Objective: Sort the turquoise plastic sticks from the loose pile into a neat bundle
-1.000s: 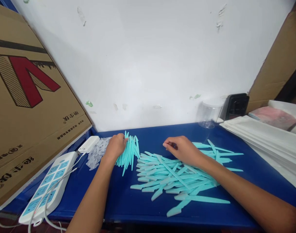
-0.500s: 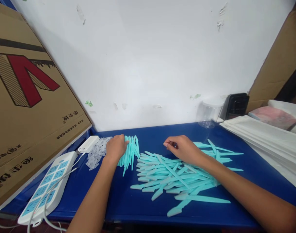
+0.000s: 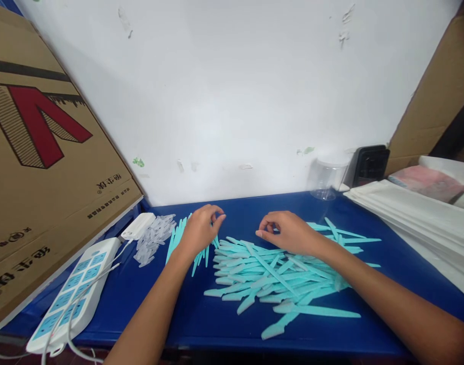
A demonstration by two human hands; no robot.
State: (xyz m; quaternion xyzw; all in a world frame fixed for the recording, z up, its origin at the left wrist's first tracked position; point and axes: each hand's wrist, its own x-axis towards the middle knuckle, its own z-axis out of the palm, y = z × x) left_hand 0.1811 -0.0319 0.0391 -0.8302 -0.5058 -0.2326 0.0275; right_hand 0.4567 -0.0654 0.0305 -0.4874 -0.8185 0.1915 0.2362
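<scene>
A loose heap of turquoise eyebrow razors lies across the middle of the blue table. Over its far right side hovers my right hand, fingers curled in and thumb drawn close to them; whether anything small is between them is hidden. My left hand is above a smaller, more aligned bunch of the same razors and partly covers it. Its thumb and index finger are apart, with nothing visible between them. Left of that bunch is a pile of small translucent plastic caps.
A white power strip with cables and a small white box are on the left, beside a large cardboard box. At the back right stand a clear jar and a black object. White sheets are stacked on the right.
My left hand has moved right, from the left edge of the small razor bunch to its right side, and its fingers have opened. My right hand has barely moved.
</scene>
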